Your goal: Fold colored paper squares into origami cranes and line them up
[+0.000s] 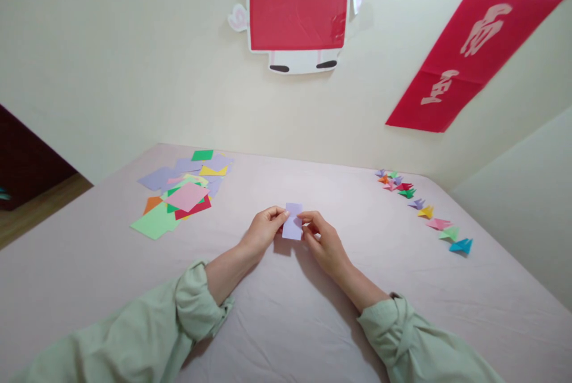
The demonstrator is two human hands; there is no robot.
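Note:
A small lavender sheet of paper [292,225], taller than wide, is held up between my two hands just above the pale pink cloth. My left hand [264,229] pinches its left edge between thumb and fingers. At the opposite edge my right hand [322,240] grips the paper with bent fingers and thumb. The sheet looks folded into a rectangle, though its layers are too small to tell apart. A shadow falls on the cloth beneath it.
Loose coloured paper sheets [186,196] lie in an overlapping pile at the left. Several small folded paper figures [426,212] form a slanting line along the right side. The cloth-covered surface [268,323] meets a wall [179,73] at the back.

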